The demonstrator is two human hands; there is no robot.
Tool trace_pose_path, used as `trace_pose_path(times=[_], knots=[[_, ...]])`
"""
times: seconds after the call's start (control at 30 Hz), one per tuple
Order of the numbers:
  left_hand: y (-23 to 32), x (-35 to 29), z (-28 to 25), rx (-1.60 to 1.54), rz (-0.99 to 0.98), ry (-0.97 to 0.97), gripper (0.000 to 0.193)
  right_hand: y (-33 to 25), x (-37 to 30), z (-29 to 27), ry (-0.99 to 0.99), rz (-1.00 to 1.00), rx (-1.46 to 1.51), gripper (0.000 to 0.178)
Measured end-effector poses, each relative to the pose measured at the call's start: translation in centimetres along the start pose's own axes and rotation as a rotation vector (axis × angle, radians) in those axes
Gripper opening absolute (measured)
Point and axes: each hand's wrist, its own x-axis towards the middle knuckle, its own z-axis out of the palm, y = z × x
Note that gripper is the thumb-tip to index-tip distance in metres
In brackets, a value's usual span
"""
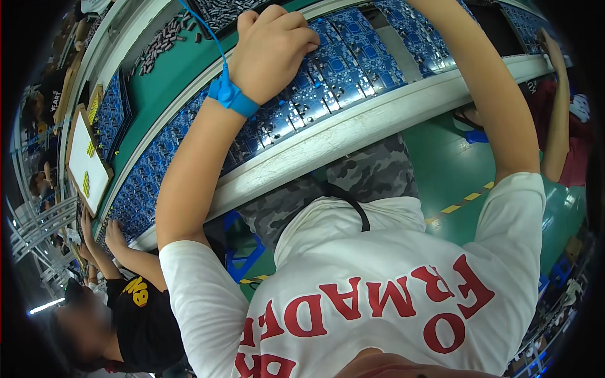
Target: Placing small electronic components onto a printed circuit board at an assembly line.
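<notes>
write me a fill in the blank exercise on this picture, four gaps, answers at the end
1. The corded band is fastened around the left ____.
2. The circuit boards near the left hand are mainly ____ in colour.
3. The loose grey parts lie on a ____ surface.
4. The small pieces on the white panel are ____.

Missing words: wrist; blue; green; yellow

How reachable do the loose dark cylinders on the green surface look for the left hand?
Probably yes: the left hand is near the cylinders; the thin blue cord from its wristband crosses between but seems no barrier.
</notes>
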Motion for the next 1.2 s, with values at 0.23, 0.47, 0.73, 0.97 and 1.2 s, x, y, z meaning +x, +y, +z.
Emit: trace_pose_path(times=[0.23, 0.47, 0.73, 0.97, 1.2], knots=[[-2.6, 1.7, -3.3, -0.043, -0.445, 0.182, 0.014, -3.3, -4.0, 0.5, -0.432, 0.019, -0.172, 0.015], [-7.1, 1.9, -1.6, 0.202, -0.719, 0.053, 0.014, -3.6, -5.2, 1.4, -0.610, -0.177, -0.350, 0.014], [-8.2, 1.5, -1.2, 0.287, -0.559, 0.185, 0.014, -4.4, -5.2, 1.8, -0.640, -0.173, -0.368, 0.013], [-2.0, 1.0, -4.0, -0.608, -0.736, 0.119, 0.014, -4.7, -5.3, 1.6, -0.670, -0.176, -0.406, 0.014], [-2.5, -1.8, -3.5, -0.806, -0.513, -0.053, 0.016, -8.1, -3.6, -0.9, -0.704, 0.270, -0.131, 0.023]])
